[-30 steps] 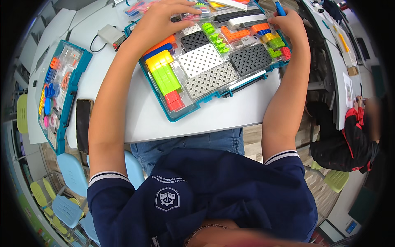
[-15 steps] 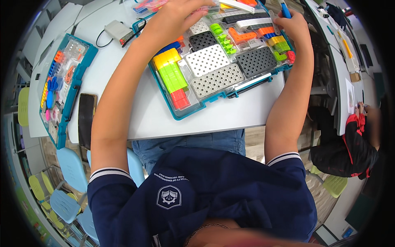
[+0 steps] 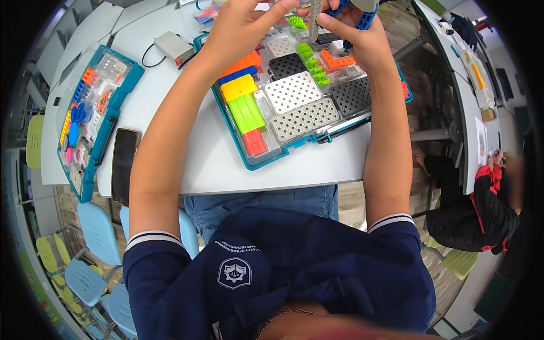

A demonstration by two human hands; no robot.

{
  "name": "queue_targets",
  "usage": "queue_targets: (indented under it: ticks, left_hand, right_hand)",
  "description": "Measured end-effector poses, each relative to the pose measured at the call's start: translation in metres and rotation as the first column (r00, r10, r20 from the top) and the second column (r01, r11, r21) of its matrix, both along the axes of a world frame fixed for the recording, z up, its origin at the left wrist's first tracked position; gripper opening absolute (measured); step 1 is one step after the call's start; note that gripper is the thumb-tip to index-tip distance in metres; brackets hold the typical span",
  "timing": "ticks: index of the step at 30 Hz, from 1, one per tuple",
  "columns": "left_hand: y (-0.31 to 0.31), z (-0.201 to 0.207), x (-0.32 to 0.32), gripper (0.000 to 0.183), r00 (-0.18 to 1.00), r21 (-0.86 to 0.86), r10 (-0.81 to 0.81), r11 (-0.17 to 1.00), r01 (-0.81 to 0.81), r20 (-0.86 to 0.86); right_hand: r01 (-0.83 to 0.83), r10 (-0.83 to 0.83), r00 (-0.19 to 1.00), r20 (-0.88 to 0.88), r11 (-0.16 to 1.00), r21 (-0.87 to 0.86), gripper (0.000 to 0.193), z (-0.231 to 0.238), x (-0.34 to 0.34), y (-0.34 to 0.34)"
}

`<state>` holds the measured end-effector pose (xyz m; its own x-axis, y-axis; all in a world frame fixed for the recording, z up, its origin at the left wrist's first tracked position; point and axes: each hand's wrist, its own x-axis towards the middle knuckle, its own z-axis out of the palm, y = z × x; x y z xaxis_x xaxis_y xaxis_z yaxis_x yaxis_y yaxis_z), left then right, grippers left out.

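Observation:
Near the top of the view, my right hand [image 3: 362, 42] is closed around an assembly of plastic building parts. A narrow grey beam with holes [image 3: 314, 21] stands by its thumb, and a curved blue part [image 3: 367, 20] with a rounded grey piece [image 3: 365, 4] shows above its knuckles. Across from it, my left hand [image 3: 243, 25] has its thumb stretched toward the grey beam; its fingertips are cut off by the top edge. Both hands are above a teal-edged parts case [image 3: 249, 161] with a white perforated plate [image 3: 293, 92], black plates and coloured blocks.
Left of my forearm lie a black phone [image 3: 124, 164] and a second teal parts case [image 3: 90, 181]. A grey box with a cable [image 3: 173, 46] sits behind them. Blue chairs [image 3: 97, 232] stand at the left; a person in black and red [image 3: 473, 218] is at the right.
My right hand has come left and inward from the case's far right, and now the grey and blue assembly shows in it. My left hand has shifted slightly, thumb toward the beam.

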<state>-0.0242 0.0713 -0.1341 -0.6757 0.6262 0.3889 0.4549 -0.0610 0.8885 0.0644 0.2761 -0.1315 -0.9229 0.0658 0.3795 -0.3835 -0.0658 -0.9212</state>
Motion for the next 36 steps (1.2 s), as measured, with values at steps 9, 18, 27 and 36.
queue_targets:
  ticks: [9, 18, 27, 36]
  left_hand:
    - [-0.006, 0.002, -0.002, 0.039, 0.895, -0.026, 0.105, 0.991, -0.128, -0.433]
    - [-0.013, -0.009, -0.025, 0.031, 0.937, 0.138, 0.302, 0.95, -0.28, -0.175]
    - [-0.062, -0.013, -0.085, 0.025, 0.695, 0.234, 0.606, 0.794, -0.561, -0.388]
    - [-0.069, -0.031, -0.103, 0.023, 0.773, 0.186, 0.571, 0.821, -0.54, -0.277]
  right_hand:
    - [-0.03, 0.03, 0.999, -0.019, 1.0, 0.005, 0.035, -0.008, -0.002, 0.005]
    - [0.068, -0.068, 0.998, 0.012, 0.998, 0.005, 0.034, 0.002, 0.002, 0.007]
    - [0.026, -0.025, 1.0, -0.007, 0.985, 0.173, 0.024, -0.002, 0.0, 0.02]
    - [0.096, -0.101, 0.995, 0.015, 0.973, 0.21, 0.024, -0.003, 0.001, 0.018]
